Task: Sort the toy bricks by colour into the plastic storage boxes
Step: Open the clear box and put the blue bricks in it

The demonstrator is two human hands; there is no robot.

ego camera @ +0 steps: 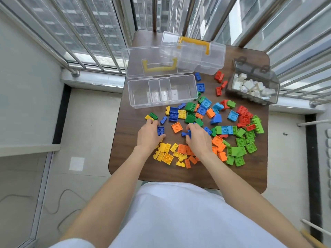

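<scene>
Toy bricks (pixel 202 129) in blue, green, red, orange and yellow lie scattered across the middle of a dark wooden desk (pixel 125 158) in front of me. Both my bare forearms reach forward over my white-clothed lap (pixel 179 212), palms down. My left hand (pixel 149 135) curls its fingers around a dark blue brick (pixel 160 130) at the left edge of the pile. My right hand (pixel 197 138) pinches another blue brick (pixel 187 134) between thumb and fingertips, just beside a flat orange brick (pixel 177 127) that lies between my two hands.

Yellow bricks (pixel 165 153) cluster near my left wrist, orange ones (pixel 218 144) lie under and around my right wrist, and green ones (pixel 241 149) gather to the right. Red bricks (pixel 243 117) sit further right and back.

Beyond the pile stands a clear plastic storage box (pixel 161 91) with its lid (pixel 157 59) open and a yellow handle; its inner compartments hold no bricks. A second clear box (pixel 202 52) with a yellow handle sits behind it. At the far right of the desk, a smoky grey box (pixel 254 85) holds white bricks (pixel 250 86). Metal window bars (pixel 89 33) rise behind the desk, with tiled floor (pixel 80 131) to my left.
</scene>
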